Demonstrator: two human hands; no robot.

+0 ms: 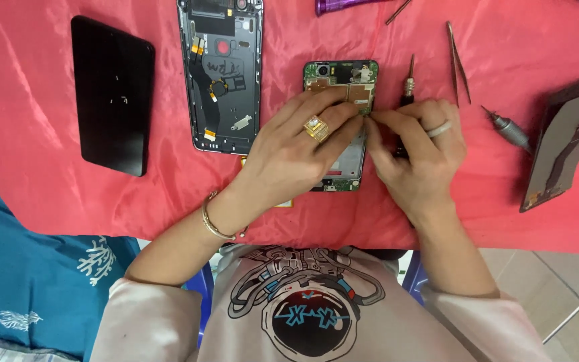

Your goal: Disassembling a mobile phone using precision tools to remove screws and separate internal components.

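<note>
Open phone [341, 127] flat on red cloth [48, 181] mid-table, L hand [289, 151] resting on it w/ fingertips pinched at the board edge, R hand [417, 151] closed on a screwdriver [408, 84] — prob light, stiff, fragile; hold by frame edges, not board.

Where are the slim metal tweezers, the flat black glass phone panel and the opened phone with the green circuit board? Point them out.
Slim metal tweezers [458, 62], head view, mid-shaft.
Flat black glass phone panel [112, 94], head view, centre of its face.
Opened phone with green circuit board [340, 77], head view, upper board.
</note>
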